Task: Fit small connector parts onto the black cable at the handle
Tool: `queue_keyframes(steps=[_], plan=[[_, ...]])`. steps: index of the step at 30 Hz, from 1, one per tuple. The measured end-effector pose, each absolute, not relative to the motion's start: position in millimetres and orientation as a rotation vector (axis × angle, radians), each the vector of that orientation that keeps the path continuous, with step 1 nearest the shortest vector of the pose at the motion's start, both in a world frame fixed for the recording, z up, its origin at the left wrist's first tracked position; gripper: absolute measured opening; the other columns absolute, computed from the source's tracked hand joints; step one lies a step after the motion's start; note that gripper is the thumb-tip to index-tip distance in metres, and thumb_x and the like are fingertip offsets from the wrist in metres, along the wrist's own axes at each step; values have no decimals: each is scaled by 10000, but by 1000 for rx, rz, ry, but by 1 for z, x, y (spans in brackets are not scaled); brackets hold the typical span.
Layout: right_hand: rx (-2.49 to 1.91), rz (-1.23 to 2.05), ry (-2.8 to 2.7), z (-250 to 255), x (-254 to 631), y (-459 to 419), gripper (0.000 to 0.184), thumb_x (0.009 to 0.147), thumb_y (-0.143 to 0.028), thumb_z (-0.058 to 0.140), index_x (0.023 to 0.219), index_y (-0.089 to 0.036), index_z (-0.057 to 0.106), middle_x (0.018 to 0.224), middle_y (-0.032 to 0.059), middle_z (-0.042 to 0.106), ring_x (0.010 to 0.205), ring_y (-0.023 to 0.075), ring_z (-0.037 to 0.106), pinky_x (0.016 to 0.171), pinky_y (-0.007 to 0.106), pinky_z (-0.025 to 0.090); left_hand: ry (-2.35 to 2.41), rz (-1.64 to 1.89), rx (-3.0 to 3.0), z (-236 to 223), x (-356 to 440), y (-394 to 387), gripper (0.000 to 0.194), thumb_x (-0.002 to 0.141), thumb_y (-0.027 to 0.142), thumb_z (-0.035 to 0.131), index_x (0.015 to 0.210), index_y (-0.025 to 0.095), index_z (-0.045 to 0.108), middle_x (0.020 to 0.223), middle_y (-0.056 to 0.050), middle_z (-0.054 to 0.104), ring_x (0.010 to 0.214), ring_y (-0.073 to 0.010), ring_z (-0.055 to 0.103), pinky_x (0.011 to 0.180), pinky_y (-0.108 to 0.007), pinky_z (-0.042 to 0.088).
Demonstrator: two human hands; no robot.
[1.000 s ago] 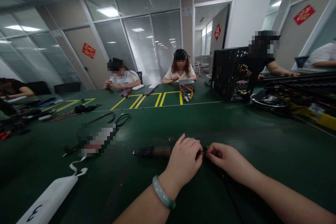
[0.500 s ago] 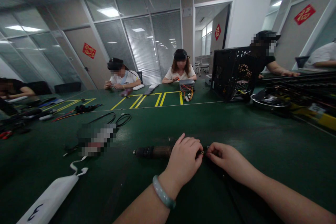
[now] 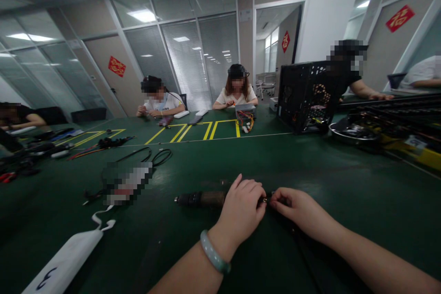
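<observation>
Well, from where I stand, the work sits near the lower middle of the frame on a dark green bench mat [image 3: 206,165], where a black-and-brown cylindrical tool body [image 3: 201,199] lies roughly level, its narrow black tip pointing left. The left hand [image 3: 239,206], a pale green bangle [image 3: 215,257] on its wrist, is curled closed over the tool's right end, with the fingers bent down and partly hiding it. The right hand [image 3: 296,209] reaches in from the lower right, its fingertips [image 3: 277,203] pressed together in a pinch on a tiny metal fitting [image 3: 264,200] just where the two hands meet. How far along this is, I can't really judge: the fitting shows between the hands, but whether it is seated or loose can't be told from here. Further up the mat, at left of centre, a coiled black cable [image 3: 161,157] lies beside a pixelated, unreadable object [image 3: 127,183], and a white fabric strip [image 3: 65,262] with a dark numeral lies at lower left. Toward the top centre, a seated person in a white top [image 3: 236,97] sits behind a metal power supply [image 3: 245,110] trailing coloured wires, and a black perforated computer case [image 3: 305,96] stands to the right.
</observation>
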State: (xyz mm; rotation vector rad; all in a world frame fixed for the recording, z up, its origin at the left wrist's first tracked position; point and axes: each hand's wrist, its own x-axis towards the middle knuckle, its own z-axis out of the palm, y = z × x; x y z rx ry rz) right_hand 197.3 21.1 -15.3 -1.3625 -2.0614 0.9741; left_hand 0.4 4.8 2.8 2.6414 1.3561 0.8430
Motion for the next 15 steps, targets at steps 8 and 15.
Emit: queue_keyframes(steps=[8, 15], plan=[[-1373, 971, -2073, -16, 198, 21, 172, 899, -340, 534, 866, -211, 642, 799, -9, 673, 699, 154, 602, 604, 227, 415, 1338, 776, 2695, 6, -1, 5, 99, 854, 187, 606, 944, 227, 595, 1132, 3, 617, 1137, -188, 528, 1138, -480, 199], [-1380, 939, -2079, -17, 198, 22, 158, 901, -323, 527, 858, -208, 626, 801, -11, 674, 702, 154, 604, 611, 228, 417, 1382, 778, 2666, 5, 2, 3, 142, 823, 153, 601, 948, 215, 581, 1137, -20, 614, 1150, -202, 519, 1151, -481, 158]])
